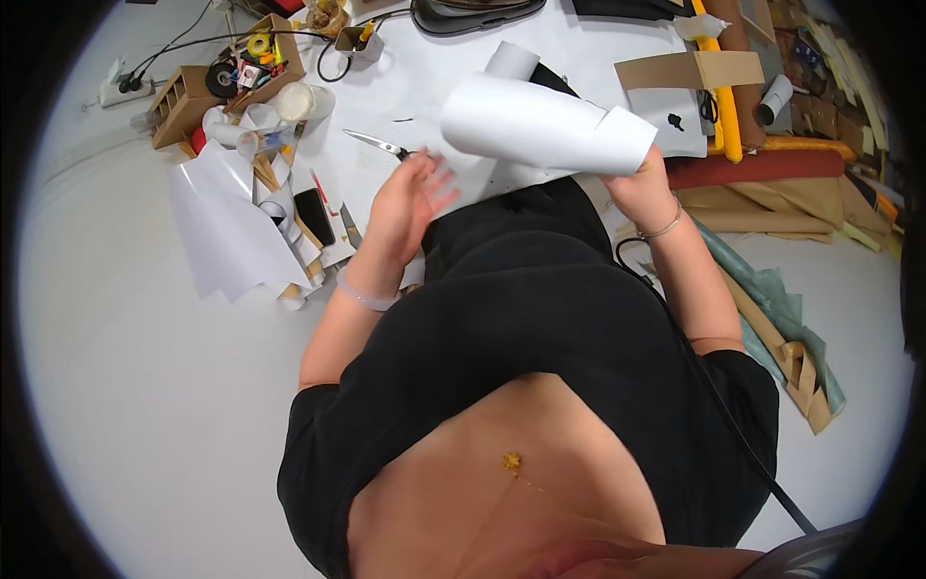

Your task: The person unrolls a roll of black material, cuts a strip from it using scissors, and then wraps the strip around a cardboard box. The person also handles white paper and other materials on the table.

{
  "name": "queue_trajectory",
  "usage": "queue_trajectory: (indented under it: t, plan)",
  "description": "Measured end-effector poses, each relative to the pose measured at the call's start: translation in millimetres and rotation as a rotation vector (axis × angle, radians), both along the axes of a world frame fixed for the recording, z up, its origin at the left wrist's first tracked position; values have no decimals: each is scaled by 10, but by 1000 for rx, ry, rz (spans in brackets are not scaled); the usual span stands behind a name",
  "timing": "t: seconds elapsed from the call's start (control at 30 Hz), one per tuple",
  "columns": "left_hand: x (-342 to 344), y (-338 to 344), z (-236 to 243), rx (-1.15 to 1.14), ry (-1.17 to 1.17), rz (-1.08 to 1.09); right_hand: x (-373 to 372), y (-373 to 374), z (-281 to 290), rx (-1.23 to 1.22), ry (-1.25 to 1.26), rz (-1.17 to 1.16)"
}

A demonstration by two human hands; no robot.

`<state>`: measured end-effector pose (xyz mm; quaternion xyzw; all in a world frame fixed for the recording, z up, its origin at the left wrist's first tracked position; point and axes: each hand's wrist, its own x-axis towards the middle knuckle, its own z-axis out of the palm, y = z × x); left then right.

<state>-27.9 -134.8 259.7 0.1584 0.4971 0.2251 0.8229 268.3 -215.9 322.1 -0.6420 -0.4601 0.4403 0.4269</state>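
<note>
My right hand (pixel 637 190) is closed round the right end of a curled sheet of white paper (pixel 540 121), which is held above the near part of the table. The sheet bends into a loose tube. My left hand (pixel 405 203) is held up left of the paper and apart from it, fingers spread and somewhat blurred. Just beyond that hand lie scissors (pixel 374 143), blades pointing left; their handles are partly hidden. Behind the curled sheet, another white paper roll (pixel 512 62) shows, with something black beside it.
The white table (pixel 405 77) carries a cardboard box of tapes (pixel 258 66), a pen holder (pixel 360 42) and a black phone (pixel 313 216) among paper scraps (pixel 227 217). On the right are a brown cardboard piece (pixel 690 70), yellow rolls (pixel 730 125) and a red roll (pixel 757 169). Green sheeting (pixel 772 294) hangs lower right.
</note>
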Motion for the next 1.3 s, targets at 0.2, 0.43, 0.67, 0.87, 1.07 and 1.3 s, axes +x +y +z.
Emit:
queue_trajectory:
  t: [0.2,0.43,0.67,0.87,1.07,1.3]
  plan:
    - [120,-277,282,-438,-567,-88,131,56,167,400,-336,679]
    - [589,-984,1090,-210,-151,93,942,-131,377,633,-358,787]
    - [1505,-1604,1560,263,157,107,1735,-660,320,689,-378,759]
    - [1644,-2081,1189,24,357,58,2784,-1203,-977,193,-404,393]
    - [1796,-2227,1363,-36,465,-143,3897,-1590,-2424,-325,-466,-49]
    - [1780,-2311,1606,-47,564,-369,3369,-1144,-2363,-763,54,239]
